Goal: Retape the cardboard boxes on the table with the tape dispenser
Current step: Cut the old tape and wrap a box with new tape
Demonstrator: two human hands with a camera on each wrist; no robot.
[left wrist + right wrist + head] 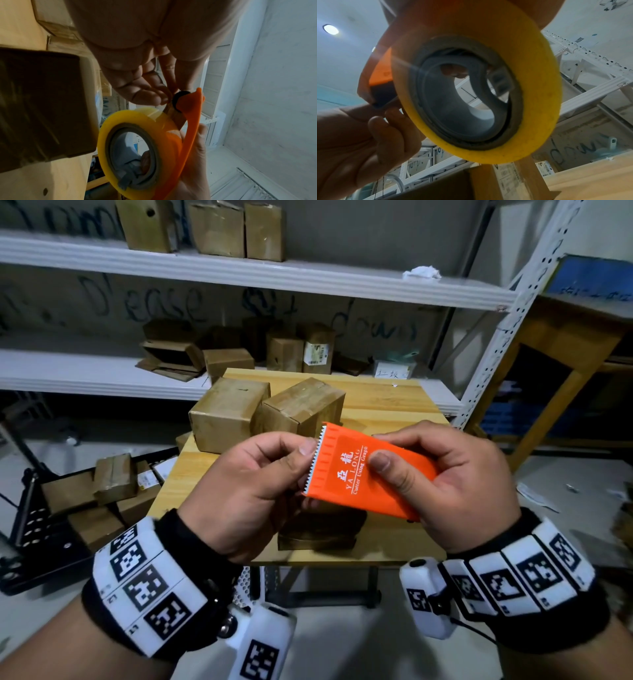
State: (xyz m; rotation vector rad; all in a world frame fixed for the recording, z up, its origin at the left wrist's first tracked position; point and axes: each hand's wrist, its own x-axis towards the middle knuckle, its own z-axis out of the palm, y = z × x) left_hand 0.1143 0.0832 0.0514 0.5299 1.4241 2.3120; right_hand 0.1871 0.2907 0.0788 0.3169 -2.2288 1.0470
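Observation:
I hold an orange tape dispenser (366,474) with a yellow tape roll (140,146) above the wooden table (404,405). My right hand (376,448) grips its body, thumb on top. My left hand (305,450) pinches the toothed front edge. Its fingertips (159,100) lie underneath at the tape strip by the black roller (180,101). The right wrist view shows the tape roll (539,94) from below and the left hand (359,135) at the dispenser's front. Two cardboard boxes (226,412) (305,405) stand at the table's back left. A third, darker box (318,529) lies under my hands.
White metal shelves (239,273) behind the table carry more cardboard boxes (301,350). A black crate (41,529) with several boxes stands on the floor to the left. Another wooden table (565,337) is at the right. Bare tabletop lies at the back right.

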